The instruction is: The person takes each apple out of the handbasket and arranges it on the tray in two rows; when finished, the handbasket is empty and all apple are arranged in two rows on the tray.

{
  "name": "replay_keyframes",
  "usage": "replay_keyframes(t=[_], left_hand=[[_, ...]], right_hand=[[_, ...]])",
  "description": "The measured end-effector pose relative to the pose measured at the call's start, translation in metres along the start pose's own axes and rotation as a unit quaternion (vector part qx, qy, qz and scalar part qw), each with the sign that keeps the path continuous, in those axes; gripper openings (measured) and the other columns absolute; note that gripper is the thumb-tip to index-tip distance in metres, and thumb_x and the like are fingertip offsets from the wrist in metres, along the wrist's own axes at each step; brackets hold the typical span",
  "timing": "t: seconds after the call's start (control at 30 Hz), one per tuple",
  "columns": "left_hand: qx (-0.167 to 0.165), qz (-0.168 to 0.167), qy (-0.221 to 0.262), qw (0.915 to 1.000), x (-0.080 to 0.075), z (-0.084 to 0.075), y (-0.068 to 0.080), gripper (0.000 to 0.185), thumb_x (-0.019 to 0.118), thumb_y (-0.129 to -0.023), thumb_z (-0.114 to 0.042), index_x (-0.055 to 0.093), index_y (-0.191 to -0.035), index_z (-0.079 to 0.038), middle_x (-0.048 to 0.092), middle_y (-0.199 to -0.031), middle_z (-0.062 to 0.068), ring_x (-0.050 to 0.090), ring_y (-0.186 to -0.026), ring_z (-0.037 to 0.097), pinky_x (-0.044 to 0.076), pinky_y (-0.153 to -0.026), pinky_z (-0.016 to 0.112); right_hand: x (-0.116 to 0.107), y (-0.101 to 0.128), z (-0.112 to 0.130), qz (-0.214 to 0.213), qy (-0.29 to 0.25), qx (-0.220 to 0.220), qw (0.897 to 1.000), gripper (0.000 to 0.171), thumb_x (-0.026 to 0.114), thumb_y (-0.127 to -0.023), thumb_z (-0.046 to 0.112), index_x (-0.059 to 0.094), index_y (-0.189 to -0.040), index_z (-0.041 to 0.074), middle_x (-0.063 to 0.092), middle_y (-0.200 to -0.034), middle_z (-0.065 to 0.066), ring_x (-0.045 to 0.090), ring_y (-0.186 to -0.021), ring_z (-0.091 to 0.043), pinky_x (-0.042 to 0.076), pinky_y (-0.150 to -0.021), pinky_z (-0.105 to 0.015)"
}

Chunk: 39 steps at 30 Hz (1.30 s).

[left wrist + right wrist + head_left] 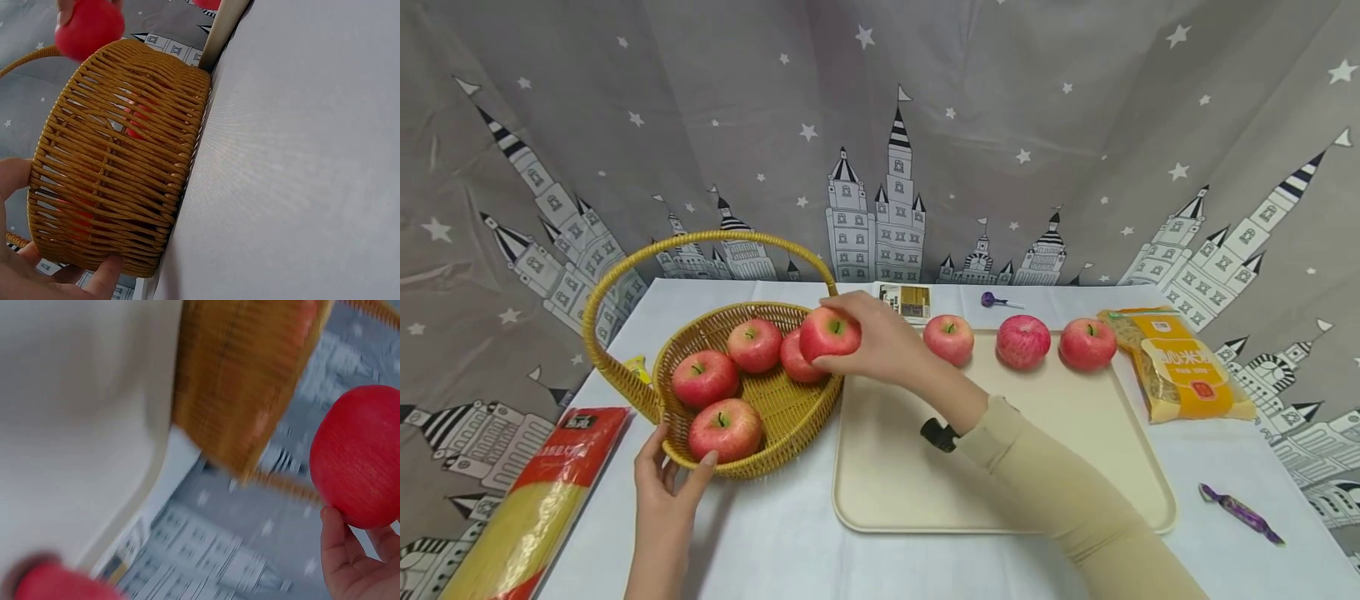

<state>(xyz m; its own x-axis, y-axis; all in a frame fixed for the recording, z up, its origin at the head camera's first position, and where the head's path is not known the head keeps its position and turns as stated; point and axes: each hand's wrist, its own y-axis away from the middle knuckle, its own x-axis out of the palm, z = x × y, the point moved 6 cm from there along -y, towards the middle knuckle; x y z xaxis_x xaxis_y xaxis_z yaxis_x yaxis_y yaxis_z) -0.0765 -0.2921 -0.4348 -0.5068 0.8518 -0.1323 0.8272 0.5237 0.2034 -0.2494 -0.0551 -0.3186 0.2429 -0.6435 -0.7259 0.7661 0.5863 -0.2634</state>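
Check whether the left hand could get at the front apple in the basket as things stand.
Probably yes. The left hand rests on the basket rim with fingers right beside the front apple. The basket top is open there, and the right hand holds another apple farther back.

Fingers of the right hand curl under a red apple, with the blurred wicker basket and cream tray beyond it.
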Motion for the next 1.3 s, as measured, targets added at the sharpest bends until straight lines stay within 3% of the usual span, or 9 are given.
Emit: replay_keyframes(t=[0.2, 0.43, 0.6, 0.77, 0.9, 1.0, 1.07, 1.17, 1.3], left_hand=[[0.006, -0.001, 0.005, 1.0, -0.001, 0.0, 0.0, 0.085, 0.065, -0.093, -0.025, 0.006, -0.154, -0.024, 0.004, -0.159, 0.001, 0.012, -0.145, 0.021, 0.023, -0.115, 0.025], [0.015, -0.009, 0.002, 0.9998, 0.002, -0.002, 0.0, 0.083, 0.066, -0.093, -0.022, 0.009, -0.154, -0.023, 0.007, -0.158, 0.003, 0.015, -0.144, 0.024, 0.023, -0.116, 0.031], [0.013, -0.009, -0.007, 0.9999, 0.004, -0.002, 0.0, 0.084, 0.066, -0.093, -0.024, 0.008, -0.154, -0.023, 0.006, -0.158, 0.002, 0.014, -0.144, 0.024, 0.024, -0.116, 0.031], [0.013, -0.009, -0.016, 0.9997, 0.004, -0.003, -0.001, 0.085, 0.066, -0.093, -0.024, 0.007, -0.155, -0.022, 0.006, -0.158, 0.002, 0.014, -0.144, 0.024, 0.024, -0.116, 0.034], [0.013, -0.009, -0.019, 0.9997, 0.004, -0.003, -0.001, 0.085, 0.066, -0.093, -0.024, 0.007, -0.155, -0.021, 0.005, -0.158, 0.002, 0.013, -0.144, 0.025, 0.024, -0.116, 0.035], [0.012, -0.007, -0.018, 0.9997, 0.004, -0.003, -0.001, 0.086, 0.066, -0.093, -0.024, 0.007, -0.155, -0.022, 0.005, -0.158, 0.002, 0.013, -0.144, 0.024, 0.024, -0.116, 0.034], [0.011, -0.006, -0.014, 0.9998, 0.004, -0.003, -0.001, 0.085, 0.066, -0.093, -0.024, 0.007, -0.154, -0.022, 0.005, -0.159, 0.002, 0.013, -0.144, 0.024, 0.024, -0.116, 0.034], [0.012, -0.005, -0.007, 0.9999, 0.003, -0.002, -0.001, 0.085, 0.066, -0.093, -0.023, 0.007, -0.154, -0.023, 0.005, -0.159, 0.002, 0.012, -0.144, 0.023, 0.024, -0.116, 0.033], [0.008, -0.003, -0.002, 1.0, 0.001, -0.001, -0.001, 0.086, 0.066, -0.093, -0.025, 0.006, -0.155, -0.024, 0.002, -0.159, 0.001, 0.01, -0.145, 0.023, 0.021, -0.117, 0.036]], right_hand=[[-0.024, 0.006, -0.044, -0.027, -0.003, 0.064, 0.998, 0.069, 0.08, -0.074, 0.04, 0.055, -0.134, 0.017, 0.055, -0.125, 0.003, 0.051, -0.107, -0.013, 0.049, -0.088, -0.03], [0.003, 0.001, -0.093, -0.005, 0.025, 0.117, 0.993, 0.071, 0.079, -0.074, 0.042, 0.055, -0.134, 0.013, 0.057, -0.123, -0.001, 0.052, -0.109, -0.017, 0.048, -0.093, -0.033], [0.021, -0.005, -0.104, 0.0, 0.039, 0.122, 0.992, 0.074, 0.078, -0.077, 0.042, 0.052, -0.138, 0.009, 0.055, -0.133, -0.007, 0.05, -0.121, -0.022, 0.042, -0.104, -0.034], [0.022, -0.005, -0.103, -0.015, 0.039, 0.128, 0.991, 0.072, 0.078, -0.08, 0.037, 0.051, -0.138, 0.006, 0.053, -0.135, -0.01, 0.047, -0.125, -0.025, 0.038, -0.108, -0.036], [0.016, 0.002, -0.091, -0.061, 0.035, 0.099, 0.993, 0.065, 0.076, -0.083, 0.035, 0.052, -0.136, 0.009, 0.053, -0.132, -0.008, 0.047, -0.123, -0.025, 0.04, -0.106, -0.037], [0.01, 0.01, -0.065, -0.106, -0.008, 0.046, 0.993, 0.051, 0.074, -0.086, 0.029, 0.057, -0.13, 0.009, 0.058, -0.122, -0.006, 0.055, -0.11, -0.024, 0.049, -0.095, -0.036], [0.009, 0.013, -0.042, -0.112, -0.046, 0.001, 0.993, 0.043, 0.072, -0.087, 0.022, 0.06, -0.125, 0.007, 0.06, -0.113, -0.007, 0.059, -0.097, -0.025, 0.054, -0.083, -0.036], [0.019, 0.014, -0.01, -0.064, -0.102, -0.05, 0.991, 0.041, 0.071, -0.088, 0.016, 0.058, -0.124, 0.004, 0.06, -0.11, -0.01, 0.061, -0.089, -0.026, 0.057, -0.075, -0.034], [0.054, 0.009, 0.022, 0.052, -0.064, -0.073, 0.994, 0.052, 0.07, -0.089, 0.029, 0.053, -0.135, 0.01, 0.056, -0.127, -0.006, 0.056, -0.108, -0.016, 0.05, -0.092, -0.025]])
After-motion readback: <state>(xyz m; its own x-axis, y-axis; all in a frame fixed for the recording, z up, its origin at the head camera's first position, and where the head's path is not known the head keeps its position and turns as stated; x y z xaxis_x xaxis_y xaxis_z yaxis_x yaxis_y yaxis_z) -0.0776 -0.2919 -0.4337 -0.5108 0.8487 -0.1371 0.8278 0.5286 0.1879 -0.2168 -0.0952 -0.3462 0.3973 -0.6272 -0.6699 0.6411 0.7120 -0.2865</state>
